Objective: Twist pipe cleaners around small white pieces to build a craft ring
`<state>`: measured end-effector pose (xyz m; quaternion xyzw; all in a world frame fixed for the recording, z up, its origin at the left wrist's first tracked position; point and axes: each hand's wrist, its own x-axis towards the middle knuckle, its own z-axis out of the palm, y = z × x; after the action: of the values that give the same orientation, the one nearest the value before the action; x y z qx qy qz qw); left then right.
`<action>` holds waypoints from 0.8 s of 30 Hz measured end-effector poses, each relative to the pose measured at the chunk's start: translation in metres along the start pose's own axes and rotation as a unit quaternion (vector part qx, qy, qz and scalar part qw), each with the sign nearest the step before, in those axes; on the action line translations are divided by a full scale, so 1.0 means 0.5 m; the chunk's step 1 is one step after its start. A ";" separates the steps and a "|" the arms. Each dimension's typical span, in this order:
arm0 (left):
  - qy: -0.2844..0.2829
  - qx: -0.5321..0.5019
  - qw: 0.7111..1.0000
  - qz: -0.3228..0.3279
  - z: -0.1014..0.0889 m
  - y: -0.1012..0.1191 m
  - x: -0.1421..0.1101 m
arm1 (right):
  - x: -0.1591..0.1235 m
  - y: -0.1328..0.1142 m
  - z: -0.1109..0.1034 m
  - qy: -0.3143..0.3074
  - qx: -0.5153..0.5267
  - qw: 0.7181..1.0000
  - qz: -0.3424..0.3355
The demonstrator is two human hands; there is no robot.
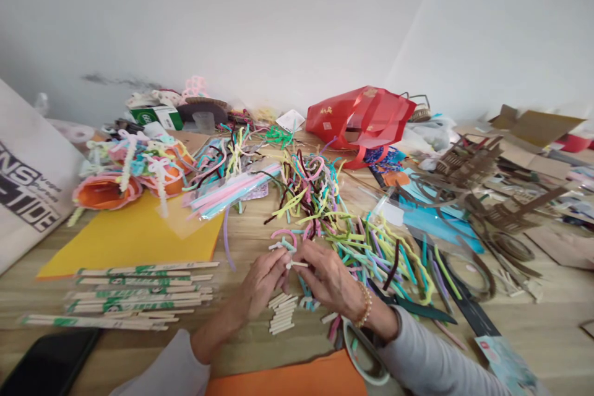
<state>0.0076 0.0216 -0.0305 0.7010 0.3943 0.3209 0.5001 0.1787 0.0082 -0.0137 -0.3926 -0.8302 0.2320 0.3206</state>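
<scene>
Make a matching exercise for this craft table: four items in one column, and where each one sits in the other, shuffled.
Items:
1. red gift bag
2. beaded bracelet
3. short white sticks
4. yellow card sheet

Places:
A. around the right wrist
B. stacked below the left hand and right hand
C. at the back of the table
D. on the table's left side

Pairs: 1-C, 2-A, 3-B, 4-D

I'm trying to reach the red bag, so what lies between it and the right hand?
In the head view, a heap of multicoloured pipe cleaners fills the stretch from the right hand to the red bag.
</scene>
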 end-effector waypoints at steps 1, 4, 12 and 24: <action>-0.004 -0.014 1.000 -0.007 0.001 -0.002 0.001 | -0.001 0.000 -0.003 -0.012 -0.046 0.999 -0.024; -0.023 -0.047 0.998 -0.020 0.003 -0.004 0.002 | -0.005 0.002 -0.011 -0.046 -0.178 0.980 -0.074; -0.061 -0.149 0.987 -0.015 -0.003 -0.008 0.007 | 0.000 0.008 -0.025 -0.017 -0.105 0.993 -0.052; -0.164 -0.037 0.986 -0.007 -0.016 0.020 0.000 | 0.005 0.044 -0.051 -0.150 0.246 0.950 0.118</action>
<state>0.0029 0.0233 -0.0186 0.7221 0.2996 0.2128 0.5861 0.2067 0.0265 -0.0093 -0.3577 -0.7334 0.5217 0.2489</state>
